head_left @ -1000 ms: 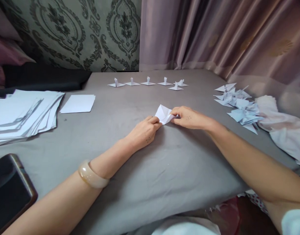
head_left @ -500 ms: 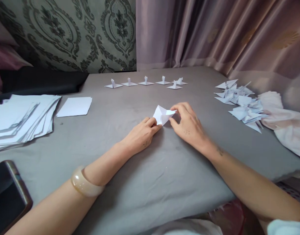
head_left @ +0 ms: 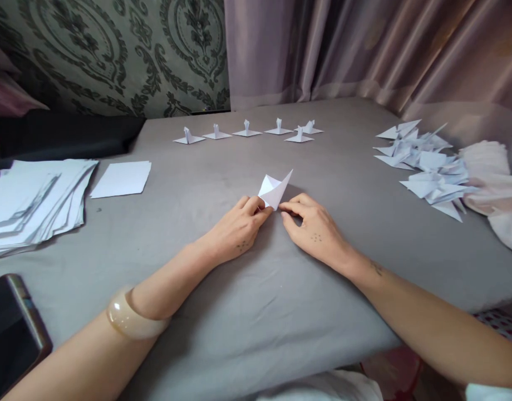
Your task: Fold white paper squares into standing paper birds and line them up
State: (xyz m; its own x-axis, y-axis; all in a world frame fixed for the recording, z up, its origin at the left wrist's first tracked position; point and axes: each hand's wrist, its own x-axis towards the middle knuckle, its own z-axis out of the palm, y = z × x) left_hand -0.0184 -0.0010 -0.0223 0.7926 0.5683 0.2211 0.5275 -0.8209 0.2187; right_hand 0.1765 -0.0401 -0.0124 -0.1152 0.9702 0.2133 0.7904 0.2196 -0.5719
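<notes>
A small piece of folded white paper stands just above the grey cloth, one pointed flap sticking up to the right. My left hand is closed on its lower left part, thumb and fingers pinching it near the bottom edge. At the lower right corner of the paper is my right hand, its fingers curled and the thumb and index tips close together. Whether these tips pinch the paper's edge is too small to make out. The raised flap is free of both hands.
Several folded paper figures stand in a row at the back. More folded pieces are heaped at the right, beside a pale cloth. Left lie a paper stack, smaller sheets and a dark phone.
My right hand has let go of the flap on the right and moved down to the paper's lower corner. The flap now points up. My left hand keeps its hold.
</notes>
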